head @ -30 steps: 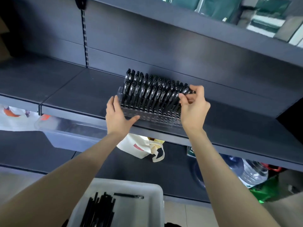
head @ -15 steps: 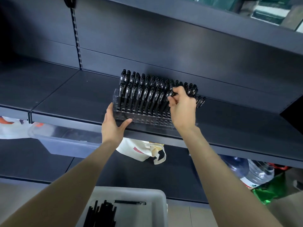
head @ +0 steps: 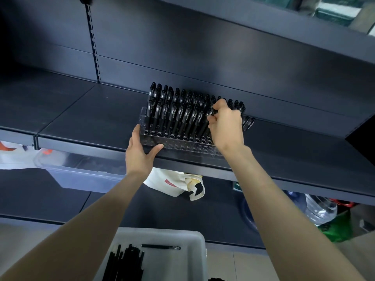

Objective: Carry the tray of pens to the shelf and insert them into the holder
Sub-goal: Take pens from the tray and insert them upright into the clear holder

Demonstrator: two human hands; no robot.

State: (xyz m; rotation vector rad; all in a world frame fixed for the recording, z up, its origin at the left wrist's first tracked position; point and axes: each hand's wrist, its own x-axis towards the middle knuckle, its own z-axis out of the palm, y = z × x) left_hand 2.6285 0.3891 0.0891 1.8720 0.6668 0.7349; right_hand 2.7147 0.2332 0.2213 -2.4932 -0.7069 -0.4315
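A clear acrylic pen holder (head: 178, 147) stands at the front edge of the dark shelf (head: 85, 116), packed with several rows of upright black pens (head: 174, 110). My left hand (head: 140, 155) grips the holder's front left corner, thumb along its front face. My right hand (head: 225, 124) is over the holder's right part, fingers curled round a black pen and a few more pens that stick out behind the hand to the right. Below, the white tray (head: 194, 252) holds a bundle of loose black pens (head: 125, 266) and one single pen (head: 161, 247).
An upper shelf (head: 263, 31) overhangs the holder. Under the shelf edge sit a clear plastic bin (head: 81, 175), a white cloth bag (head: 176, 185) and clear water bottles (head: 318, 207) at the right. A green bag (head: 336, 228) lies on the floor.
My right hand has moved left from the holder's right end to over its rows, pens still in its fingers. My left hand stays on the holder's left corner. The camera tilted slightly.
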